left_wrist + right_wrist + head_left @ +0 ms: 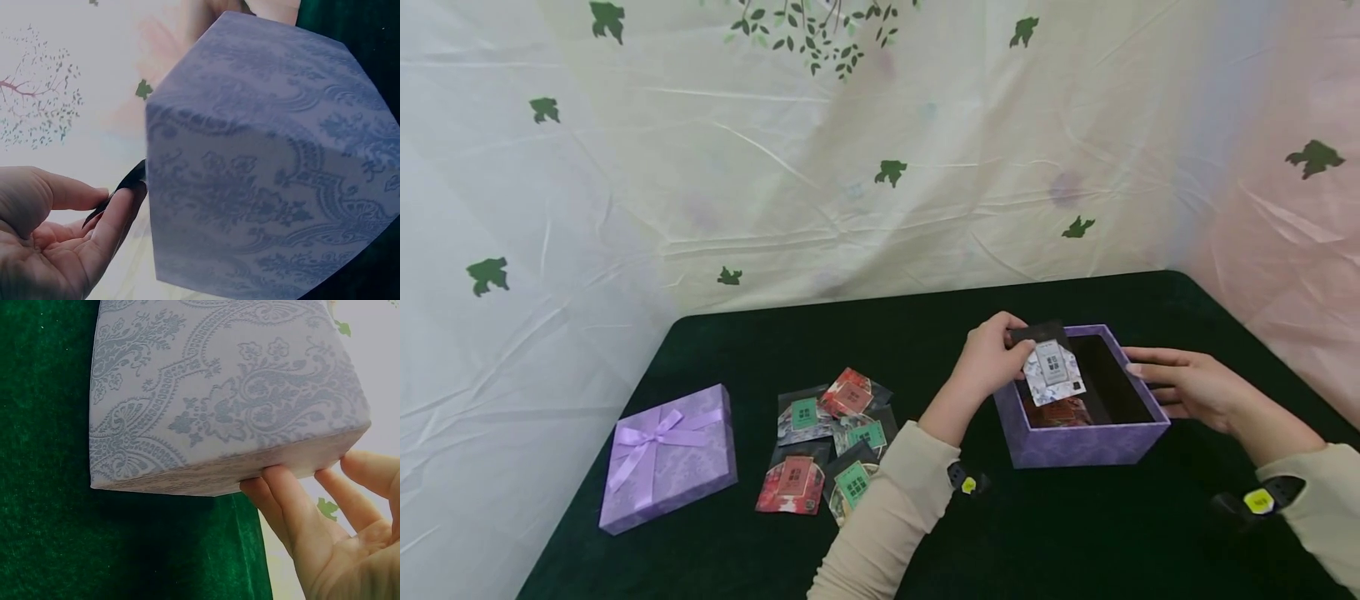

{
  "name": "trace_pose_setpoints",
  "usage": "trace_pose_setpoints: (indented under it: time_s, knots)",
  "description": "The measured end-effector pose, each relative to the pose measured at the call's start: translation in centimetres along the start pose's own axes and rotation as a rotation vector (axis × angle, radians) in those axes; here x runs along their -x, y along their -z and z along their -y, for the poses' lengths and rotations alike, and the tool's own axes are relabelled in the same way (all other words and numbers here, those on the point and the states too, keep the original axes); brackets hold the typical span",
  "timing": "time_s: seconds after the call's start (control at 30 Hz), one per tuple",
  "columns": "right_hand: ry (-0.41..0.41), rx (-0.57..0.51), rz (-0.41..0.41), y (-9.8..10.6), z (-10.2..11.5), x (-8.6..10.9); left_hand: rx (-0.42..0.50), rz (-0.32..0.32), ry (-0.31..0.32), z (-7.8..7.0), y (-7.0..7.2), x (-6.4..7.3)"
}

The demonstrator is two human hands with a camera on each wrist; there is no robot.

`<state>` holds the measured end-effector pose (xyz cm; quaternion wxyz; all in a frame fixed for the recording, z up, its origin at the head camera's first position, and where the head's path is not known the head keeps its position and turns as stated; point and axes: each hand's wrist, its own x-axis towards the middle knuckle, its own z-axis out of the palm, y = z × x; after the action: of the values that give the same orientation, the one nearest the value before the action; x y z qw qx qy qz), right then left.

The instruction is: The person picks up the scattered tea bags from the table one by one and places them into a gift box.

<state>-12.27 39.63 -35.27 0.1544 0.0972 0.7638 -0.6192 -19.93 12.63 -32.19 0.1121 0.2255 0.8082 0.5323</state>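
My left hand (988, 360) pinches a flat black packet (1051, 373) with a white floral label between thumb and fingers, over the left part of an uncovered purple box (1075, 447). Below it, a reddish packet (1062, 412) shows inside the dark interior. In the left wrist view the thin dark edge of the held packet (128, 179) sticks out beside the patterned box wall (250, 194). With its fingers extended, my right hand (1198, 387) touches the box's right outer wall. The right wrist view shows those fingertips (275, 475) against the patterned side.
Several red and green labelled packets (793, 477) lie loosely overlapping left of my left forearm. Farther left rests a purple lid (700, 442) with a ribbon bow. Dark green cloth (925, 321) covers the table, and a printed curtain (820, 192) hangs behind it.
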Motion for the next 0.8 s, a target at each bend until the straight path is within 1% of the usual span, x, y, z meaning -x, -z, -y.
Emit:
trace_pose_setpoints:
  time_s: [0.1,0.2,0.33,0.47,0.57,0.67,0.8]
  knots:
    - [-0.002,-0.009,-0.002,0.0,0.1,0.1,-0.023,0.009,-0.01,-0.2,-0.5,0.2]
    - [-0.004,-0.007,-0.012,-0.1,0.1,0.1,-0.06,0.035,-0.014,-0.3,-1.1,0.5]
    - [0.002,0.002,-0.025,-0.2,0.0,0.1,-0.136,0.065,-0.017,-0.3,-1.8,0.9]
    - [0.01,0.005,-0.028,-0.2,-0.1,0.2,-0.22,0.067,-0.033,-0.5,-2.3,1.2]
    - [0.012,0.0,-0.026,-0.2,-0.1,0.2,-0.239,0.077,-0.039,-0.7,-2.5,1.3]
    - [0.01,-0.003,-0.026,-0.1,-0.1,0.2,-0.227,0.089,-0.038,-0.7,-2.6,1.4]
    - [0.007,-0.007,-0.024,0.0,-0.2,0.2,-0.254,0.081,-0.058,-0.7,-2.7,1.4]
